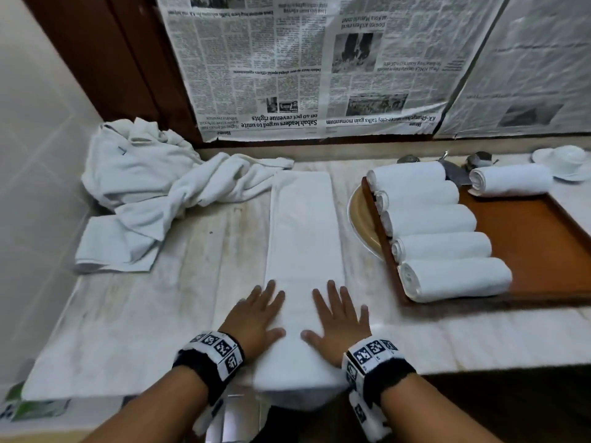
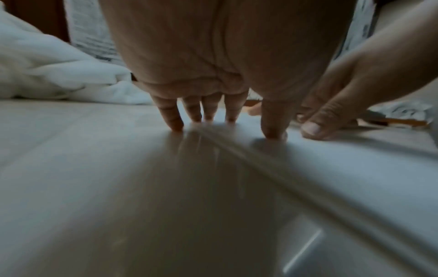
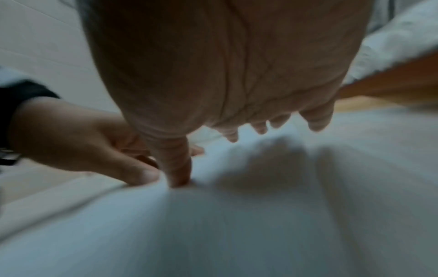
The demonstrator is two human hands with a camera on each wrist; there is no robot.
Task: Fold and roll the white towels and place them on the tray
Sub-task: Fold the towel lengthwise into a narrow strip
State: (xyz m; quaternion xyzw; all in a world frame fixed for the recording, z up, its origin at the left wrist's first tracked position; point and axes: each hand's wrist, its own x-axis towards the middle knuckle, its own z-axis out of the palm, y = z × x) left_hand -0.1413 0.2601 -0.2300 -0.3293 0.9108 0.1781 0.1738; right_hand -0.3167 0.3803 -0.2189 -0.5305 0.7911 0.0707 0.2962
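Your left hand [image 1: 256, 318] and right hand [image 1: 339, 321] lie flat, fingers spread, pressing the near end of the folded towel [image 1: 303, 238], which lies on the counter left of the tray [image 1: 543, 251] holding 6 rolls. It appears soft, limp and light; take both near corners to roll.

Head view: soft, even indoor light with no hard shadows; the folded towel [image 1: 303, 251] is bright enough that its weave is nearly washed out, and straight lines bow toward the frame edges from the wide-angle lens. Left wrist view: dim and bluish, the left hand [image 2: 213, 65] casting a dark shadow beneath it, the foreground streaked with blur. Right wrist view: equally dim and soft, the right hand [image 3: 237, 75] shadowing the blurred cloth.
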